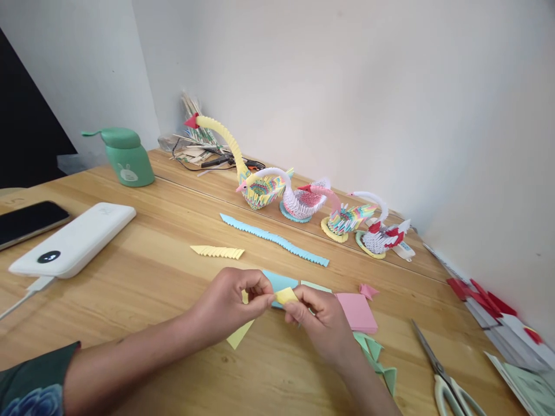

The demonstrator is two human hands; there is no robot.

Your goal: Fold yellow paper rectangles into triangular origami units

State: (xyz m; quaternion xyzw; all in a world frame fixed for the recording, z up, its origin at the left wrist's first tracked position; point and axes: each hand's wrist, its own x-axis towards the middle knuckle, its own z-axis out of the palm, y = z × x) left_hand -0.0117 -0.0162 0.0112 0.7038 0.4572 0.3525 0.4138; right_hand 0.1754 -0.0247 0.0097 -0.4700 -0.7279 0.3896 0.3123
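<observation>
A small folded yellow paper piece (286, 296) is held between both hands above the table. My left hand (243, 300) pinches its left end with thumb and finger, and my right hand (318, 318) grips its right side. Beneath my left hand lies a yellow paper sheet (240, 335), partly covered. Blue paper (281, 281) and pale green paper (316, 286) show behind the hands. To the right are a pink paper stack (358, 312), a folded pink piece (368, 290) and green folded pieces (373, 349). Beyond the hands lie a yellow folded strip (217, 252) and a long blue one (273, 238).
Several paper swans, one with a long yellow neck (223, 132), stand along the back. Scissors (440, 370) lie at the right. At the left are a green bottle (128, 159), a white power bank (78, 240) with a cable and a phone (32, 222).
</observation>
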